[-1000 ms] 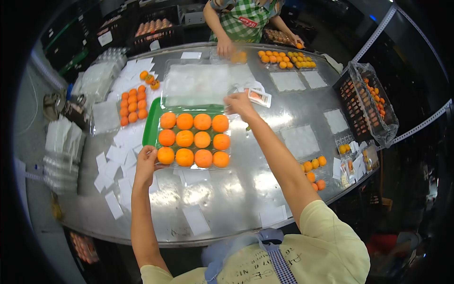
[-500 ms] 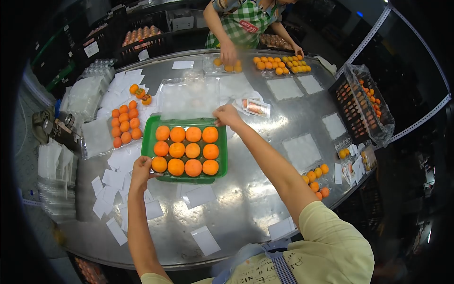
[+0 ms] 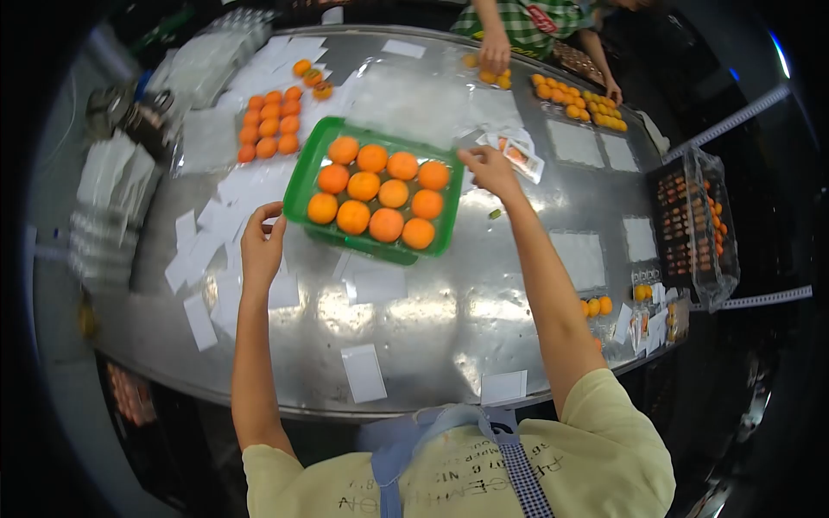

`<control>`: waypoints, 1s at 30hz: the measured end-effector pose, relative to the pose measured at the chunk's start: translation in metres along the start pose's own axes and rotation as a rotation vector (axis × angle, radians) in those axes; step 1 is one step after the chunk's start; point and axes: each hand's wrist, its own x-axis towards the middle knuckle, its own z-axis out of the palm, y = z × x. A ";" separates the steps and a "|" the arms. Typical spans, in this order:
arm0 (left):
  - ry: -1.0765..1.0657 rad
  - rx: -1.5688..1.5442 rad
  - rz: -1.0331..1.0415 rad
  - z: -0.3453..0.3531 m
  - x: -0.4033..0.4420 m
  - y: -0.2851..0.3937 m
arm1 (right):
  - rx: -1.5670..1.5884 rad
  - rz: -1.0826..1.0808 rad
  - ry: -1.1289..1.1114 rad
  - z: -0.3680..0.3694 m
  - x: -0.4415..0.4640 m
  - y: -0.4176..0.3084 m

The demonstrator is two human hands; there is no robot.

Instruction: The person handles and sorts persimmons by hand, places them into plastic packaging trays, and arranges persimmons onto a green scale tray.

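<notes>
A green tray [image 3: 306, 186] stands in front of me, turned slightly clockwise. Inside it sit rows of orange persimmons [image 3: 363, 186] in a clear plastic box, whose lid [image 3: 401, 99] lies folded back behind. At the tray's left rim is my left hand [image 3: 263, 244], its thumb and fingers closed at the edge. My right hand [image 3: 490, 170] pinches the far right corner, where tray rim and clear box meet; its fingertips partly hide what they grip. Beside the right hand lie printed labels [image 3: 522, 162].
Another pack of persimmons [image 3: 269, 125] stands at left, near loose white cards [image 3: 200, 321] and stacked clear boxes [image 3: 105, 229]. Across the metal table, a co-worker's hand [image 3: 494, 50] touches fruit. A fruit-filled crate [image 3: 691, 226] stands at right.
My view has shifted. The green tray with its persimmons has turned a little clockwise, with both hands staying at its edges. A small green scrap now shows right of the tray.
</notes>
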 end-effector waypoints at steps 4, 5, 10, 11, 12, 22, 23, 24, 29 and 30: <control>0.049 -0.246 -0.139 -0.014 -0.063 -0.048 | 0.273 0.203 -0.055 -0.021 -0.062 0.020; 0.043 -0.269 -0.180 -0.016 -0.080 -0.062 | 0.228 0.216 -0.062 -0.026 -0.080 0.018; -0.021 -0.430 -0.412 -0.010 -0.158 -0.113 | 0.262 0.337 -0.125 -0.032 -0.136 0.061; -0.035 -0.451 -0.442 -0.008 -0.170 -0.115 | 0.249 0.356 -0.130 -0.032 -0.146 0.065; -0.040 -0.445 -0.482 -0.005 -0.181 -0.117 | 0.258 0.367 -0.140 -0.031 -0.153 0.068; -0.084 -0.442 -0.425 0.029 -0.222 -0.127 | 0.228 0.424 -0.305 -0.014 -0.195 0.072; -0.081 -0.432 -0.407 0.030 -0.222 -0.128 | 0.221 0.428 -0.310 -0.014 -0.196 0.070; -0.076 -0.420 -0.389 0.030 -0.224 -0.129 | 0.215 0.430 -0.316 -0.012 -0.196 0.067; -0.044 -0.370 -0.366 0.030 -0.230 -0.129 | 0.211 0.370 -0.311 -0.001 -0.190 0.054; -0.034 -0.361 -0.364 0.032 -0.228 -0.128 | 0.210 0.336 -0.284 0.001 -0.185 0.052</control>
